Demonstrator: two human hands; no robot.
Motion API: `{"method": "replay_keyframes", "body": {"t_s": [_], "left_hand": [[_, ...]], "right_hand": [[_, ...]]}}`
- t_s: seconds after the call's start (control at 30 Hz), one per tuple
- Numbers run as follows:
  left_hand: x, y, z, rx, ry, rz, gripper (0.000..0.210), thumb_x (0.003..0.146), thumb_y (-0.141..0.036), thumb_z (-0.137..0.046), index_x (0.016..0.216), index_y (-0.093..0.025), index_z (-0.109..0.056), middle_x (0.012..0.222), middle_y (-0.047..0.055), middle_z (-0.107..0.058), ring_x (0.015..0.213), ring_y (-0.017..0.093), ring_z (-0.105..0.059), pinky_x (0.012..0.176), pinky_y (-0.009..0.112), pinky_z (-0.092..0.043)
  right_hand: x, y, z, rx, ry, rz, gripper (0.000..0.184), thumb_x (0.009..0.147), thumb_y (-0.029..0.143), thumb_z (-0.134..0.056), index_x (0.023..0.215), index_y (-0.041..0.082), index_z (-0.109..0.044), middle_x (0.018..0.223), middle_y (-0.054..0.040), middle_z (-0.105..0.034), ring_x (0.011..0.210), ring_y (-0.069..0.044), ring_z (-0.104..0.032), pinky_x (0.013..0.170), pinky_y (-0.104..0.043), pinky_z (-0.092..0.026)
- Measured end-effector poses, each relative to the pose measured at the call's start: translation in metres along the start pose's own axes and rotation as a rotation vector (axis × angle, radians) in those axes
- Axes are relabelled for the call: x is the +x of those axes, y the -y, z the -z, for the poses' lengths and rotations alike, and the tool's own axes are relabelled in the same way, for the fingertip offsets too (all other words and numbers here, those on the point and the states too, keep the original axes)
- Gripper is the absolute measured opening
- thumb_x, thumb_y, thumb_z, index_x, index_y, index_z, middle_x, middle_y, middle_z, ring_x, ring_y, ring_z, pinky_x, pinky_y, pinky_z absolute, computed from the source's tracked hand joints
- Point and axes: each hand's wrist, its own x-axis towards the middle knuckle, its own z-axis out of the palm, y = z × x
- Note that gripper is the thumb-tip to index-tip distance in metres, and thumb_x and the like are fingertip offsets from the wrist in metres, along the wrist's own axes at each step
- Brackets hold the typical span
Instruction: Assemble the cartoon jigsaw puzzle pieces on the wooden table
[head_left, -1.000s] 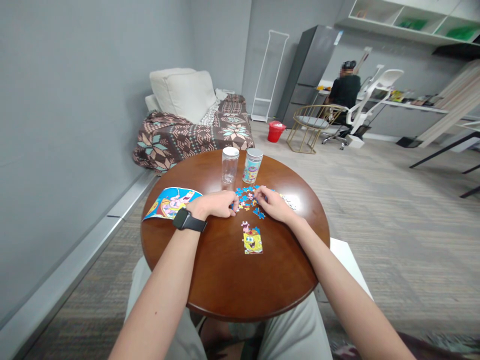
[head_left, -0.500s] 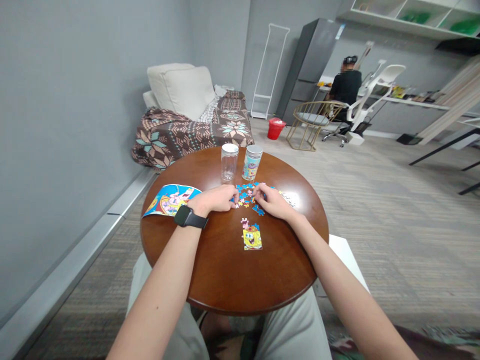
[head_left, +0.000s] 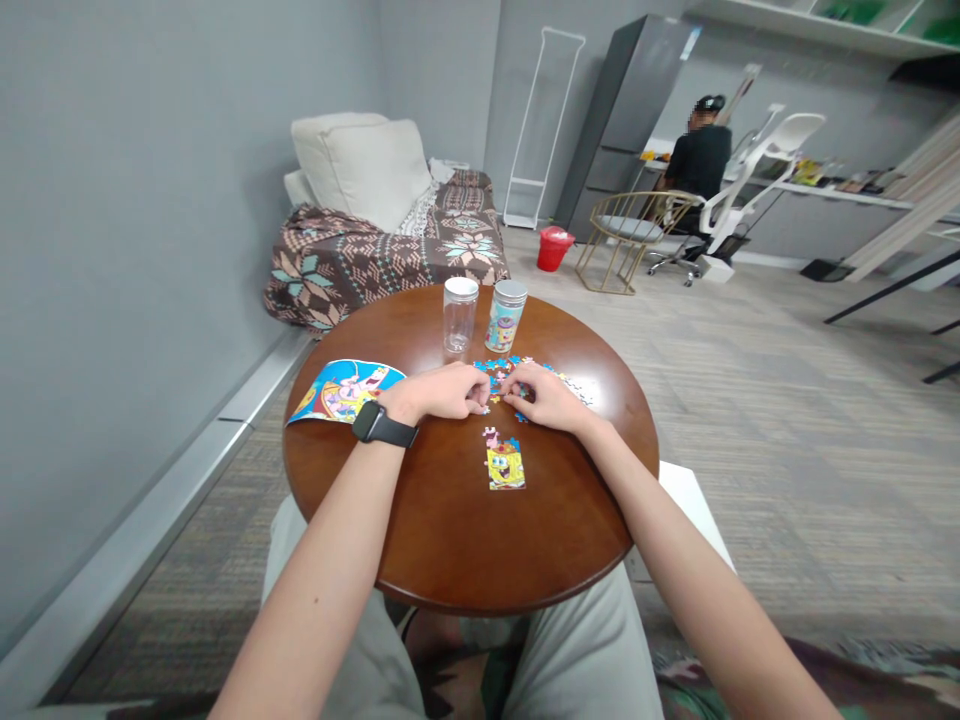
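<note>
- Loose puzzle pieces point(head_left: 501, 366) apparently being sorted on table point(head_left: 450, 530) by left hand point(head_left: 454, 391) and right hand point(head_left: 547, 396); next, one piece would need to be pinched cleanly.
- Fingers of both curled in (whether a piece is gripped can't be told).
- Joined section point(head_left: 507, 467) laid nearer the body.
- Clear jar point(head_left: 459, 322) capped, no contents seen; printed jar point(head_left: 503, 325) capped, contents hidden.
</note>
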Motion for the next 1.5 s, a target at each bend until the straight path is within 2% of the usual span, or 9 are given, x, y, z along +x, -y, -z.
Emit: {"method": "replay_keyframes", "body": {"t_s": [0.13, 0.27, 0.37, 0.47, 0.6, 0.7, 0.83, 1.1, 1.5], "left_hand": [[0.000, -0.005, 0.003, -0.101, -0.065, -0.099, 0.013, 0.078, -0.024, -0.052, 0.082, -0.017, -0.062, 0.074, 0.001, -0.062, 0.067, 0.012, -0.053, 0.061, 0.022, -0.036], [-0.003, -0.009, 0.006, -0.143, -0.167, -0.087, 0.012, 0.076, -0.022, -0.051, 0.084, -0.017, -0.058, 0.078, 0.001, -0.061, 0.070, 0.013, -0.052, 0.064, 0.023, -0.037], [-0.005, -0.009, 0.007, -0.139, -0.222, -0.077, 0.010, 0.075, -0.021, -0.051, 0.083, -0.017, -0.054, 0.075, 0.000, -0.058, 0.067, 0.011, -0.050, 0.061, 0.022, -0.036], [-0.006, -0.006, 0.007, -0.095, -0.147, -0.035, 0.008, 0.073, -0.025, -0.054, 0.074, -0.017, -0.053, 0.066, -0.002, -0.054, 0.059, 0.010, -0.045, 0.056, 0.022, -0.033], [-0.006, -0.001, 0.005, -0.103, 0.061, 0.056, 0.022, 0.068, -0.037, -0.063, 0.065, -0.017, -0.055, 0.056, -0.004, -0.052, 0.051, 0.008, -0.042, 0.049, 0.023, -0.027], [-0.004, 0.000, 0.004, -0.125, 0.138, 0.053, 0.029, 0.065, -0.043, -0.066, 0.062, -0.016, -0.057, 0.054, -0.005, -0.052, 0.049, 0.008, -0.041, 0.048, 0.023, -0.027], [-0.002, 0.000, 0.002, -0.124, 0.150, 0.056, 0.033, 0.064, -0.048, -0.068, 0.061, -0.016, -0.058, 0.052, -0.005, -0.052, 0.047, 0.007, -0.041, 0.047, 0.023, -0.026], [0.003, 0.008, -0.006, -0.115, 0.153, 0.052, 0.027, 0.063, -0.042, -0.069, 0.059, -0.017, -0.060, 0.049, -0.005, -0.054, 0.046, 0.008, -0.042, 0.046, 0.024, -0.025], [0.003, 0.006, -0.005, -0.109, 0.151, 0.036, 0.033, 0.063, -0.047, -0.067, 0.058, -0.016, -0.059, 0.051, -0.004, -0.054, 0.046, 0.008, -0.043, 0.046, 0.022, -0.025]], "right_hand": [[0.002, 0.011, -0.002, 0.255, 0.020, -0.117, 0.016, 0.084, 0.034, -0.055, 0.088, 0.018, -0.057, 0.084, -0.0033, -0.063, 0.077, -0.015, -0.057, 0.076, -0.030, -0.044], [0.004, 0.015, -0.007, 0.546, 0.047, -0.168, 0.030, 0.076, 0.038, -0.066, 0.092, 0.020, -0.047, 0.080, -0.0006, -0.064, 0.074, -0.014, -0.060, 0.072, -0.029, -0.047], [0.005, 0.012, -0.011, 0.657, 0.069, -0.191, 0.035, 0.072, 0.038, -0.071, 0.092, 0.020, -0.047, 0.077, 0.0005, -0.064, 0.071, -0.013, -0.060, 0.071, -0.028, -0.048], [0.005, 0.009, -0.012, 0.631, 0.130, -0.202, 0.028, 0.071, 0.037, -0.071, 0.086, 0.017, -0.056, 0.076, -0.0011, -0.065, 0.069, -0.013, -0.060, 0.069, -0.028, -0.048], [0.004, 0.011, -0.009, 0.572, 0.171, -0.240, 0.025, 0.073, 0.038, -0.067, 0.080, 0.014, -0.064, 0.073, -0.0024, -0.066, 0.064, -0.012, -0.059, 0.064, -0.026, -0.047], [0.004, 0.015, -0.007, 0.494, 0.192, -0.241, 0.024, 0.073, 0.037, -0.067, 0.079, 0.014, -0.068, 0.063, 0.0002, -0.063, 0.054, -0.009, -0.052, 0.055, -0.023, -0.042], [0.003, 0.016, -0.008, 0.427, 0.198, -0.221, 0.023, 0.072, 0.036, -0.068, 0.077, 0.014, -0.070, 0.057, 0.0019, -0.059, 0.050, -0.007, -0.044, 0.050, -0.021, -0.036], [0.002, 0.013, -0.012, 0.374, 0.199, -0.187, 0.019, 0.073, 0.033, -0.066, 0.077, 0.015, -0.069, 0.062, 0.0008, -0.058, 0.056, -0.009, -0.046, 0.052, -0.021, -0.037], [0.002, 0.011, -0.014, 0.314, 0.212, -0.096, 0.017, 0.075, 0.030, -0.064, 0.082, 0.016, -0.068, 0.065, 0.0018, -0.052, 0.058, -0.009, -0.043, 0.054, -0.022, -0.036]]}}
